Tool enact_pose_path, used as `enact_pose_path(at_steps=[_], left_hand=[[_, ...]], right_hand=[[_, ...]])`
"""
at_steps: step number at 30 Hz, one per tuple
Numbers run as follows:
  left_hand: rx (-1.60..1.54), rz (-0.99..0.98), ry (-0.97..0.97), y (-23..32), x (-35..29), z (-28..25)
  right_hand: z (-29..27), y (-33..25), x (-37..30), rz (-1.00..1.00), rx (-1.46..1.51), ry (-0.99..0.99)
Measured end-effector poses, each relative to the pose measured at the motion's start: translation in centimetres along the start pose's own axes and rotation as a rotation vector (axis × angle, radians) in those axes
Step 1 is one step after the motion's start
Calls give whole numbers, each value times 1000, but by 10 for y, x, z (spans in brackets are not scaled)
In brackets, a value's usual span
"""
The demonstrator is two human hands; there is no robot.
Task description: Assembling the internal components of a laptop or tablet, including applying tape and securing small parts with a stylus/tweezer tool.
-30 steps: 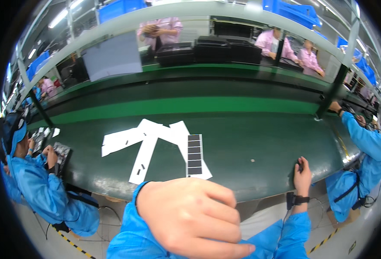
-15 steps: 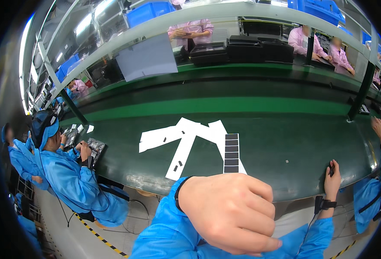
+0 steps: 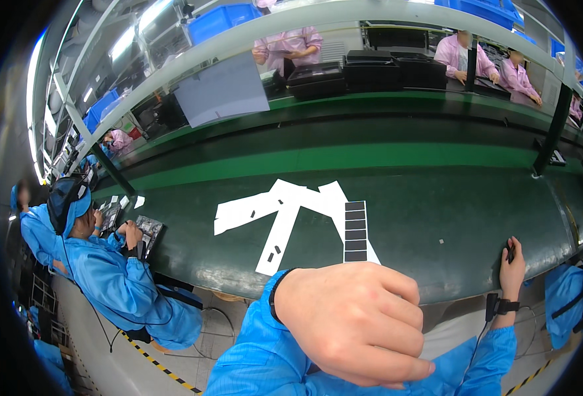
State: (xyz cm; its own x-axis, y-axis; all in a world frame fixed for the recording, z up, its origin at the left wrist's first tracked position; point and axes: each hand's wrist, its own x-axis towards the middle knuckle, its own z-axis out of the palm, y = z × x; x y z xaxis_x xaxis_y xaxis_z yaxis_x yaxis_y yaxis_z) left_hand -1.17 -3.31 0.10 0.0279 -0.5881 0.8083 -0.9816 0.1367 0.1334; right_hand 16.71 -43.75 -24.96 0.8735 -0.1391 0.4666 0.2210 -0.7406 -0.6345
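My left hand [image 3: 354,320] fills the lower middle, back upward and fingers curled closed; whatever lies inside the curl is hidden. To the right, my right hand [image 3: 513,267] is by the table's front edge, its fingers closed around a small black object [image 3: 510,251] whose kind I cannot make out. Beyond the left hand lies a white strip with a column of black rectangular pads [image 3: 355,225], partly over another white strip [image 3: 331,191]. More white strips [image 3: 279,239] overlap to its left, with a few small black pieces [image 3: 270,257] on them.
The dark green table [image 3: 430,198] curves across the view. A co-worker in blue [image 3: 123,284] handles a device [image 3: 149,232] at the left; another blue sleeve [image 3: 569,294] shows at the right. A metal frame post [image 3: 552,142] stands at the right. Black cases [image 3: 371,71] line the far side.
The view has shifted slightly. Both hands keep nearly the same pose, and the strips lie as before. At the far right, the co-worker's raised hand has moved lower and farther right.
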Motion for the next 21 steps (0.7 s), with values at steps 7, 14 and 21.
enact_pose_path(at_steps=[7, 14, 21], left_hand=[[25, -23, -29, -1, -3, 3], [-14, -27, -46, -4, 2, 4], [-11, -76, -398, -8, 19, -19]], right_hand=[[4, -8, 1, 31, 1, -34], [-17, -5, -2, 44, -33, 11], [-1, -14, -3, 20, -31, 26]])
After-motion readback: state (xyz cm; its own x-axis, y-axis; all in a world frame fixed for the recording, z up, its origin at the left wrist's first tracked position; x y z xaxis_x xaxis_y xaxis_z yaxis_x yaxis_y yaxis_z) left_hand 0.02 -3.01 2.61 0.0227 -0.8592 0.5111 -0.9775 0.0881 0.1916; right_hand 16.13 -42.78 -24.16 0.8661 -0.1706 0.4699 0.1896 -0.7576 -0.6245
